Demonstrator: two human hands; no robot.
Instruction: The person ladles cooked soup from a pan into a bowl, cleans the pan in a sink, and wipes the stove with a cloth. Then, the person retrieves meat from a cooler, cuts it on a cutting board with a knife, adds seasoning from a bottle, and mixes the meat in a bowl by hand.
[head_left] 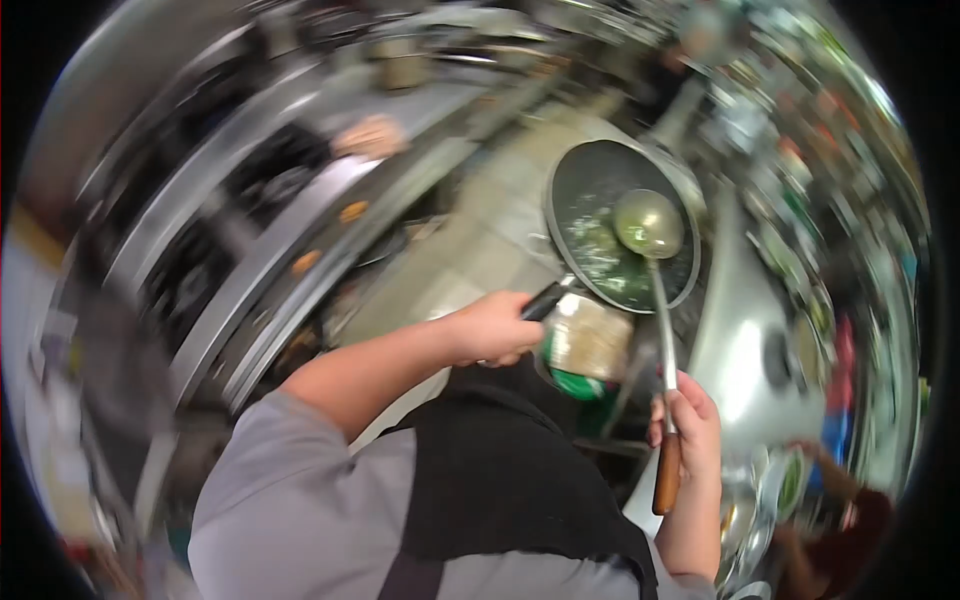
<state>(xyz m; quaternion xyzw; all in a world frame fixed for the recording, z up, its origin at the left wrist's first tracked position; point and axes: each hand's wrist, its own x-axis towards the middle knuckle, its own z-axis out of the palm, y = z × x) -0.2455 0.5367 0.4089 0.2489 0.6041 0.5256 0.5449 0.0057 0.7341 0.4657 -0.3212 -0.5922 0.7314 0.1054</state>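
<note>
Head camera: a blurred kitchen, with a pale tiled floor (475,230) running down the middle, one long steel stove (275,262) on the left and one shiny metal counter (740,335) on the right. Two bare hands are at work between them. The left hand (495,328) is closed around the black handle of one deep, dark pan (590,170), which is held over the floor, near the counter. Greenish liquid (600,245) lies in it. The right hand (690,420) is curled around the handle of one ladle (666,340), whose round bowl is over the pan. One other person (855,535), in dark red, is at lower right; clutter beyond is too blurred to count.
</note>
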